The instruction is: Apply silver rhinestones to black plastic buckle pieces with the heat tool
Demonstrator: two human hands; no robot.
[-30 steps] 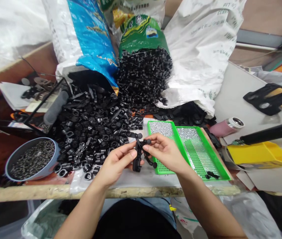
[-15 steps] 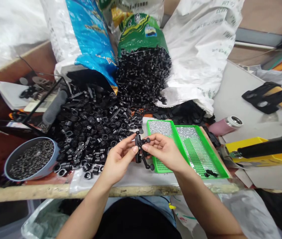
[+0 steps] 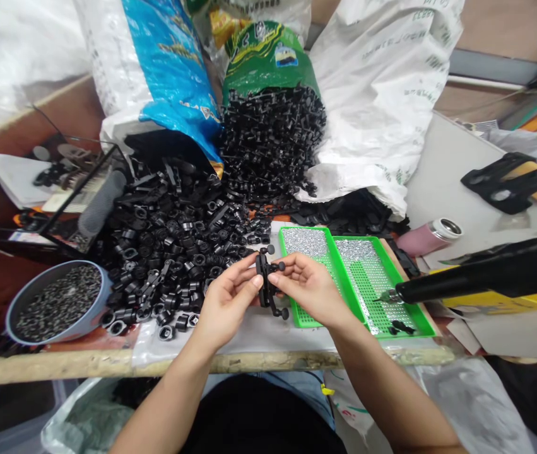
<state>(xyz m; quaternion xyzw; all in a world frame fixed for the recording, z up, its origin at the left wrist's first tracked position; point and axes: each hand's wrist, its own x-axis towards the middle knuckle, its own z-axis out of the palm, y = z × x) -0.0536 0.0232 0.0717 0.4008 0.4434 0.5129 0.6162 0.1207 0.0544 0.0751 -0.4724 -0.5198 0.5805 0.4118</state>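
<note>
While left hand (image 3: 229, 301) and right hand (image 3: 312, 287) pinch its sides, a black part (image 3: 265, 289) lies between — lengthwise away from the worker (image 3: 253, 419).

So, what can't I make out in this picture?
All from the head view:
Black part: partly hidden by the left hand and right hand holding it.
Black tool: rear end cut off by the right edge.
Yellow bin: contents hidden, the tool lies across the view.
Metal pieces in the green trays: too small to tell their shape.
Blue-and-white sack: top cut off by the upper edge; its mouth is too dark.
</note>
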